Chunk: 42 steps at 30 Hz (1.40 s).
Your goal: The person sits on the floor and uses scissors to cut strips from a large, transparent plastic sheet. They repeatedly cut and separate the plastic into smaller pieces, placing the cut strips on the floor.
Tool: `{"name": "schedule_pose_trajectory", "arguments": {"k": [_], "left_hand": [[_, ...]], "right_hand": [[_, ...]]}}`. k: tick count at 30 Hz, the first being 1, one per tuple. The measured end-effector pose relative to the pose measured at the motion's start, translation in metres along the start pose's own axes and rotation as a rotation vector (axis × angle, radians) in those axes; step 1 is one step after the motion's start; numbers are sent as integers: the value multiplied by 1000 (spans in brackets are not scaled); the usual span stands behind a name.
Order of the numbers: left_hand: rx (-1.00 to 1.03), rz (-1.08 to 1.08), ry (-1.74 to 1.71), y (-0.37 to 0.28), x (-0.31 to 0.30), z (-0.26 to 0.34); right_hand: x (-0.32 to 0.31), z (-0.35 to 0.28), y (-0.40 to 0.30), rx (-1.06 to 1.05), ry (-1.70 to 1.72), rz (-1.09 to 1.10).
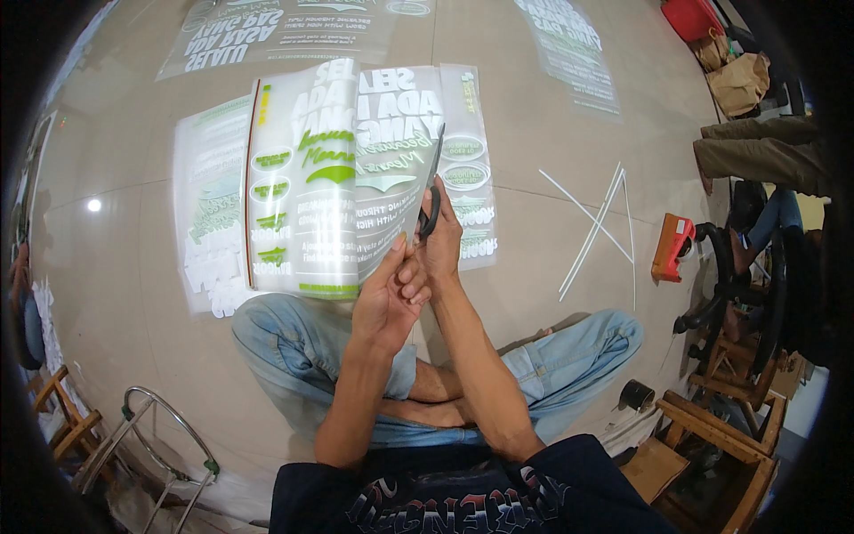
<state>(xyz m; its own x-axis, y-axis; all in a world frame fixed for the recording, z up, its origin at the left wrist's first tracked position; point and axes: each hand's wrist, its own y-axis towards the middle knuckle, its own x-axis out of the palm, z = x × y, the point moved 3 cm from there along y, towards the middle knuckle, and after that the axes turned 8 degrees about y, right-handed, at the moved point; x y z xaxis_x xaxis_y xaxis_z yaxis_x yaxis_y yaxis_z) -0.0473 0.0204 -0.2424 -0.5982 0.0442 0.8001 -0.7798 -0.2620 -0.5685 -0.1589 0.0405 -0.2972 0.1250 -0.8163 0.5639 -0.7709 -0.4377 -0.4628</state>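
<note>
My left hand [393, 294] pinches the lower right edge of a clear plastic film sheet [323, 230] printed in white and green. The sheet curls over on itself in front of my crossed legs. In my right hand [446, 240] is a pair of black-handled scissors [437, 167], blades pointing away from me along the sheet's right edge. Whether the blades are parted is hard to see. Beneath and to the right lies another printed film piece [470, 233], partly hidden by my right hand. A further printed film [212, 193] shows at the left.
More printed films [327, 33] lie farther out on the tiled floor, one [574, 60] at the upper right. Several thin white strips [594, 227] cross on the right, near a red tape dispenser [674, 247]. Wooden stools [720, 434], a metal frame [170, 407] and another person's legs [760, 157] border the area.
</note>
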Motion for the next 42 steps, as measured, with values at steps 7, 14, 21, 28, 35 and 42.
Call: {"name": "schedule_pose_trajectory", "arguments": {"k": [7,14,21,28,35,42], "left_hand": [[-9,46,44,-6,4,2],[-37,98,65,-11,3,0],[-41,118,114,-15,9,-1],[-51,125,120,-17,8,-2],[-41,118,127,-23,10,-1],[-177,65,83,-35,17,-3]], "right_hand": [[-7,-19,20,54,-63,-45],[-16,-42,33,101,-278,-92],[-18,-54,58,90,-349,-171],[-7,-59,77,88,-420,-178],[37,-65,134,63,-453,-210],[60,-92,165,-21,-510,-255]]}}
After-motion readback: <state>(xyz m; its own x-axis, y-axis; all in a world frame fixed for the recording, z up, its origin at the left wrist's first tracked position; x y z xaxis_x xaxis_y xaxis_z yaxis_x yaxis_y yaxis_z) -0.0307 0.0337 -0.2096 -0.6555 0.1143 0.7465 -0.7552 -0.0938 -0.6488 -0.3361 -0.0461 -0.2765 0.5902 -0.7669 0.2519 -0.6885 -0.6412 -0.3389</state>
